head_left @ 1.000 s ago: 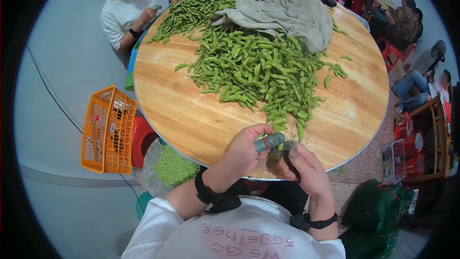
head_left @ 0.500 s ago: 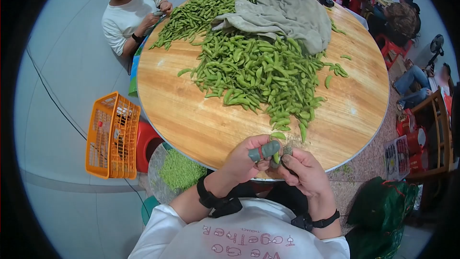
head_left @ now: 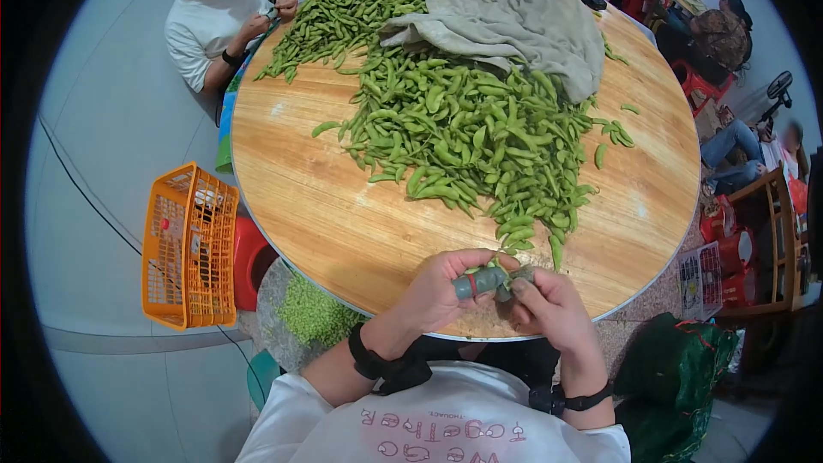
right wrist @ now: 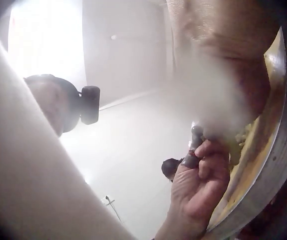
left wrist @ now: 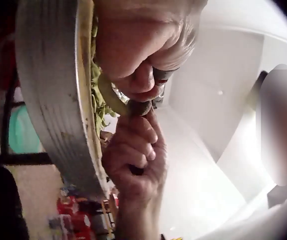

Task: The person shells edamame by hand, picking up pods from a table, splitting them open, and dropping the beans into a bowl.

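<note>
Just past the table's near edge, the left hand (head_left: 437, 293) and right hand (head_left: 557, 307) meet fingertip to fingertip. A grey-green cover with a red band (head_left: 480, 283) sits on the left thumb. A green pod (head_left: 495, 263) is pinched between the hands, partly hidden by the fingers. In the left wrist view the left hand (left wrist: 143, 45) grips a pod (left wrist: 112, 97), and the right hand's (left wrist: 136, 155) curled fingers touch its end. The right wrist view has the right hand (right wrist: 228, 70) blurred above the left hand (right wrist: 201, 187). A large heap of pods (head_left: 480, 129) lies beyond.
A grey cloth (head_left: 523, 26) covers part of the heap on the round table (head_left: 317, 206). Shelled beans (head_left: 319, 310) lie in a container at lower left, beside a red stool (head_left: 250, 261) and orange basket (head_left: 189, 249). Another person (head_left: 223, 17) sits at upper left.
The pod that stuck up above the left fingers half a second ago no longer stands out there. Both hands have stayed together, while the whole head view has shifted slightly.
</note>
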Motion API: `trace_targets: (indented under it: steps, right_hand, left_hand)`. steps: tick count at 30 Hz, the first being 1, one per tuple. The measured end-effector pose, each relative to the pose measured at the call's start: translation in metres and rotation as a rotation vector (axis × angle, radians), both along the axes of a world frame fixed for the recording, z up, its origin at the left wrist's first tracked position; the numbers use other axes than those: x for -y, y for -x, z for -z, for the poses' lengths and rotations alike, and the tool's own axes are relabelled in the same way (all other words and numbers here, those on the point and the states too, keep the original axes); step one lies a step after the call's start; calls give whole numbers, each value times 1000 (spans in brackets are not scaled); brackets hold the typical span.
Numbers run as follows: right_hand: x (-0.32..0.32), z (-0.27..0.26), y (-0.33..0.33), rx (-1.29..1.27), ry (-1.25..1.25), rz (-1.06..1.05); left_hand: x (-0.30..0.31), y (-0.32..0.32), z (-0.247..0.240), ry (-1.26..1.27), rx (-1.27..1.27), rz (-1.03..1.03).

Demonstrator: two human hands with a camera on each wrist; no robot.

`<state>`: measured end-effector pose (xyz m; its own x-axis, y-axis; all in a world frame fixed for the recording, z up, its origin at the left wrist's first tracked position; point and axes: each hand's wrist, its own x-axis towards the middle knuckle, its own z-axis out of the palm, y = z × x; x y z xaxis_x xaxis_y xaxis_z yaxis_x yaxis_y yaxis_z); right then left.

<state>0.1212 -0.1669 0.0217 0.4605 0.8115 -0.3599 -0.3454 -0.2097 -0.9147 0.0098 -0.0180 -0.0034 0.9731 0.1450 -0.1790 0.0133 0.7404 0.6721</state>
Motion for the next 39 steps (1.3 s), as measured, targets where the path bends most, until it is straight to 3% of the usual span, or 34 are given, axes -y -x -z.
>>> trace_targets:
  steps: [1, 3, 5, 6, 8, 9, 12, 13, 15, 16, 18, 20, 23, 24, 25, 26, 27, 29, 32, 33, 34, 35, 36, 37, 38, 39]
  right_hand:
    - [0, 1, -1, 296, 109, 6]
    - [-7, -4, -4, 339, -17, 117]
    - [-17, -12, -5, 320, -164, 261]
    - [-18, -11, -6, 319, -156, 264]
    - [-19, -4, -10, 461, 70, -4]
    - [-23, -4, -5, 356, 11, -11]
    - [-28, 4, -2, 372, -39, 11]
    - [-28, 2, -2, 371, -44, 11]
    - [-23, -3, -2, -338, -101, 23]
    - [-23, 0, 0, -337, -103, 22]
    - [-24, 8, 7, -843, -307, 55]
    - [-25, 7, 10, -828, -281, 66]
    - [-24, 3, 16, -598, -168, 158]
    - [-22, -1, 19, -408, -147, 168]
    - [-21, -5, 22, -218, -125, 177]
    - [-21, -7, 23, -215, -126, 176]
    - [-19, -8, 25, -214, -164, 181]
    - [-16, -10, 25, -211, -203, 185]
    - [-11, -11, 18, -190, -237, 165]
    - [-9, -8, 14, -7, -208, 188]
    - [-7, -7, 10, 178, -179, 210]
    - [-5, -6, 4, 182, -183, 209]
    - [-2, -5, -3, 652, -124, 219]
    - [0, -4, -7, 1119, -55, 221]
    - [2, -7, -7, 1120, -59, 221]
    - [3, -14, -6, 1243, 12, 139]
  left_hand:
    - [0, 0, -3, -141, -57, 5]
    - [0, 0, -1, -272, -117, 13]
    - [1, -2, 5, -1123, 58, -150]
    - [1, -1, 0, -1116, 58, -145]
    - [-1, -2, -17, -1153, -63, -151]
    - [-3, -1, -21, -1153, -63, -149]
    - [-12, 3, -25, -1149, -155, -91]
    - [-18, 5, -23, -1238, -26, -68]
    - [-24, 9, -19, -1325, 108, -41]
    - [-25, 11, -17, -1299, 244, -70]
    - [-26, 11, -17, -1268, 380, -100]
    - [-24, 9, -19, -1355, 347, -209]
    - [-17, 7, -18, -1334, 253, -213]
    - [-14, 9, -15, -1334, 257, -216]
    - [-11, 13, -12, -899, 113, -124]
    - [-10, 15, -10, -464, -26, -33]
    - [-8, 14, -11, -466, -25, -33]
    - [-5, 13, -12, 211, 56, 19]
    - [0, 8, -6, 97, 1, -83]
    - [0, 7, -7, 96, 3, -84]
    - [-3, 7, -9, -248, -77, -193]
    - [-5, 5, -12, -595, -155, -303]
    - [-6, 4, -15, -598, -151, -304]
    - [-7, 3, -19, -972, 29, -352]
    - [-6, 2, -23, -1342, 219, -395]
    - [-1, 0, -32, -1349, 227, -405]
